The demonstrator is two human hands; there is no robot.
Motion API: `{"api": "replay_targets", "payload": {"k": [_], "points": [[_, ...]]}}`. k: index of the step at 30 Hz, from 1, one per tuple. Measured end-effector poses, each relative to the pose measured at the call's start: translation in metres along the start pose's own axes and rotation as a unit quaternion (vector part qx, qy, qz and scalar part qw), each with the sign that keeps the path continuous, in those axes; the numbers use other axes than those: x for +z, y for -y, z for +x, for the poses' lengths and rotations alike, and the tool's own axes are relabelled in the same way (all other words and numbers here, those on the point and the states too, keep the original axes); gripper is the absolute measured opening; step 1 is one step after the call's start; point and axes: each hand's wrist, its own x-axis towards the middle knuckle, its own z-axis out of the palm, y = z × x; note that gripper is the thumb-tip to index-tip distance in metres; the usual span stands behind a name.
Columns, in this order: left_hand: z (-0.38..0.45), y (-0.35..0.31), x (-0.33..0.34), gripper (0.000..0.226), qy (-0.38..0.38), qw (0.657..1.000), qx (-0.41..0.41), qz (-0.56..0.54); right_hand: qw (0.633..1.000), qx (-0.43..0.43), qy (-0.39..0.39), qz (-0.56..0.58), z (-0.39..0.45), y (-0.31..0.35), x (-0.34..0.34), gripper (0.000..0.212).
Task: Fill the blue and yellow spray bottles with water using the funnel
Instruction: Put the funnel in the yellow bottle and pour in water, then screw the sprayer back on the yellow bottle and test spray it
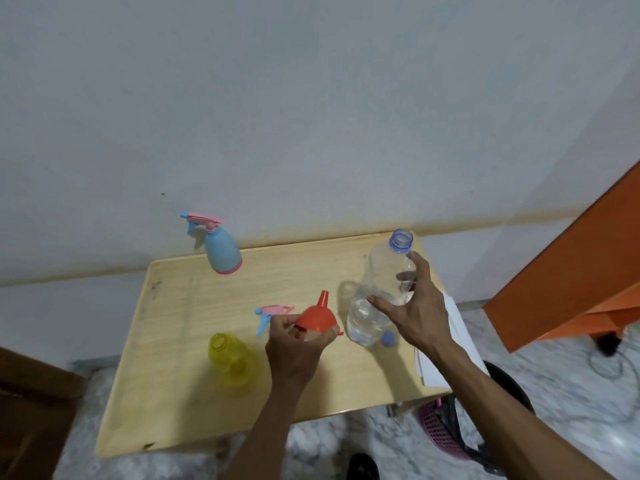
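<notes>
Both my forearms reach in from the bottom of the head view. My left hand (298,344) is curled round the orange funnel (317,318), pinching its bowl with the spout pointing up and away, so I need to flip it before it can go into a neck. Just to its left stands the yellow bottle (232,358), its mouth open, with its pink and blue spray head (273,313) lying on the table (166,375) behind my knuckles. That is the one to fill now, I judge: seat the spout straight down in the yellow neck and keep hold of the funnel's rim.

My right hand (412,306) has its fingers spread and wrapped loosely round the clear water bottle (381,289), which stands uncapped and partly full, its blue cap (388,338) beside its base. I should tighten that grip before lifting and pour slowly.

Farther back, the blue bottle (221,251) stands near the wall, sprayer on.
</notes>
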Motion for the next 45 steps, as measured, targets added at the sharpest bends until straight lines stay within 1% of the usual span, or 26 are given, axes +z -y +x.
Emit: {"api": "replay_targets", "payload": {"k": [4, 9, 13, 18, 23, 26, 29, 31, 34, 37, 39, 41, 42, 43, 44, 45], "points": [[0.009, 0.029, 0.035, 0.071, -0.020, 1.000, -0.002, 0.012, 0.999, -0.022, 0.016, 0.029, 0.000, -0.006, -0.002, 0.091], [0.016, 0.061, 0.059, 0.072, -0.033, 0.999, -0.019, 0.038, 0.998, -0.030, 0.031, 0.042, 0.000, -0.011, 0.001, 0.095], [0.013, 0.079, 0.064, 0.073, -0.018, 0.996, -0.037, 0.077, 0.998, -0.029, 0.044, 0.047, 0.003, -0.013, -0.001, 0.097], [0.015, 0.085, 0.071, 0.092, 0.013, 0.987, -0.026, 0.160, 0.997, -0.035, 0.052, 0.033, 0.006, -0.012, -0.002, 0.098], [0.021, 0.092, 0.077, 0.084, 0.018, 0.972, -0.002, 0.235, 0.997, -0.031, 0.051, 0.045, 0.005, -0.011, -0.002, 0.099], [0.023, 0.093, 0.080, 0.085, 0.008, 0.968, -0.003, 0.250, 0.997, -0.031, 0.047, 0.057, 0.005, -0.011, -0.001, 0.097], [0.023, 0.092, 0.080, 0.087, 0.006, 0.966, -0.003, 0.259, 0.997, -0.040, 0.040, 0.059, 0.005, -0.012, 0.000, 0.100], [0.022, 0.091, 0.078, 0.094, 0.011, 0.965, -0.011, 0.262, 0.996, -0.049, 0.037, 0.059, 0.005, -0.014, 0.000, 0.101], [0.022, 0.087, 0.075, 0.115, 0.041, 0.963, -0.047, 0.261, 0.995, -0.057, 0.041, 0.064, 0.006, -0.018, 0.001, 0.103], [0.022, 0.078, 0.068, 0.123, 0.054, 0.960, -0.072, 0.266, 0.994, -0.056, 0.042, 0.081, 0.004, -0.020, 0.003, 0.109], [0.017, 0.072, 0.060, 0.121, 0.042, 0.962, -0.062, 0.261, 0.994, -0.057, 0.020, 0.095, -0.002, -0.018, 0.006, 0.114], [0.006, 0.065, 0.048, 0.111, 0.012, 0.971, -0.033, 0.235, 0.993, -0.056, -0.036, 0.094, -0.013, -0.015, 0.011, 0.119], [0.001, 0.064, 0.040, 0.104, -0.006, 0.975, -0.016, 0.222, 0.991, -0.070, -0.080, 0.086, -0.021, -0.014, 0.013, 0.113], [-0.005, 0.064, 0.031, 0.096, -0.023, 0.977, -0.003, 0.213, 0.984, -0.097, -0.125, 0.078, -0.030, -0.011, 0.015, 0.102], [-0.009, 0.066, 0.021, 0.087, -0.038, 0.978, 0.007, 0.207, 0.976, -0.131, -0.158, 0.075, -0.039, -0.007, 0.017, 0.089], [-0.013, 0.069, 0.010, 0.076, -0.049, 0.977, 0.012, 0.205, 0.969, -0.165, -0.168, 0.082, -0.048, -0.002, 0.019, 0.073]]}}
